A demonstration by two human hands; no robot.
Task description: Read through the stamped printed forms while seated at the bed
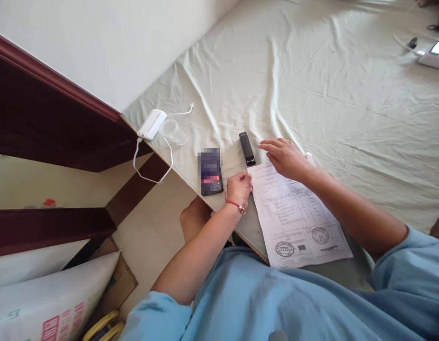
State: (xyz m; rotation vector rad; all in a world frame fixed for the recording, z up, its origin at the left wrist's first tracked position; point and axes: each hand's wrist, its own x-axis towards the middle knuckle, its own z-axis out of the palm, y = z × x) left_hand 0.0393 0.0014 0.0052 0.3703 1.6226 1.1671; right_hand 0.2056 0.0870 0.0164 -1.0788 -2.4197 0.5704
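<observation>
White stamped paper (297, 222) lies at the near edge of the bed (347, 94). Right hand (285, 158) flat on the paper's far end, fingers loosely spread. Left hand (239, 187) curled at the paper's left edge; pinching or only touching, cannot tell. Black bar-shaped device (247, 148) just beyond the paper, phone (210, 171) beside left hand, power bank (152, 124) farther left.

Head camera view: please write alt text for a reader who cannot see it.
A person's left hand, curled, and right hand, flat, touch a stamped printed document on a pale green cloth. A phone, a black bar-shaped device and a white power bank lie nearby.
</observation>
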